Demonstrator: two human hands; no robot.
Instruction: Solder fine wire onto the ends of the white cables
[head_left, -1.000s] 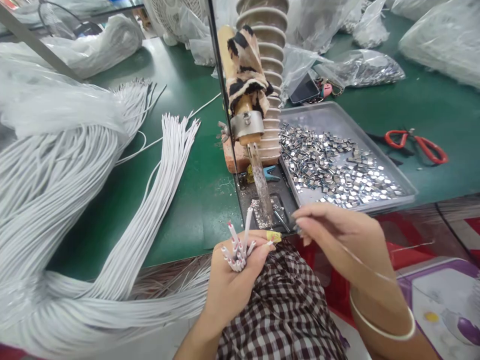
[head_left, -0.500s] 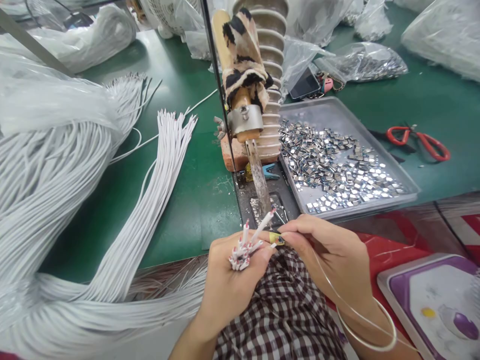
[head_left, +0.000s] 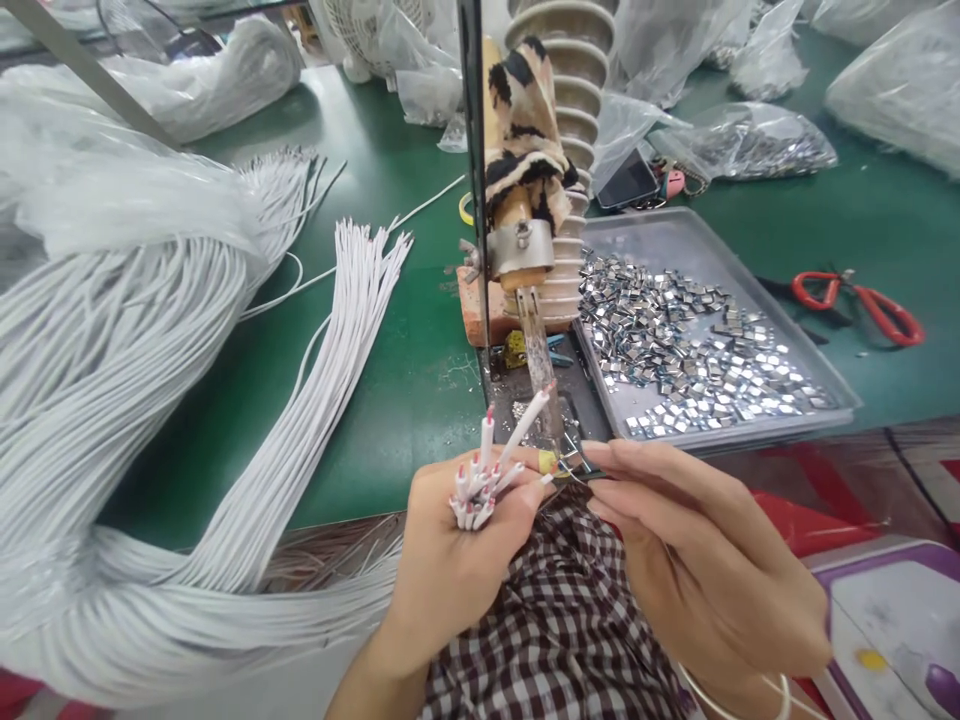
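Observation:
My left hand (head_left: 457, 560) is closed round a bunch of white cable ends (head_left: 484, 478) with red stripped tips, held upright near the table's front edge. Its yellow-taped fingertip pinches one cable end against a small metal piece (head_left: 568, 465). My right hand (head_left: 697, 560) pinches that metal piece from the right, and a thin wire trails back along its wrist. Both hands sit just below the tip of a soldering iron (head_left: 538, 345) clamped on a stand.
A grey tray (head_left: 780, 425) of several small shiny metal parts lies right of the iron. Big bundles of white cables (head_left: 150, 400) cover the green table at left. Red-handled scissors (head_left: 862, 300), a phone (head_left: 628, 182) and plastic bags lie behind. Checked cloth covers my lap.
My right hand came from the tray side to meet my left fingertip, bringing a small metal piece to the cable end. The left hand kept its bunch and rose slightly.

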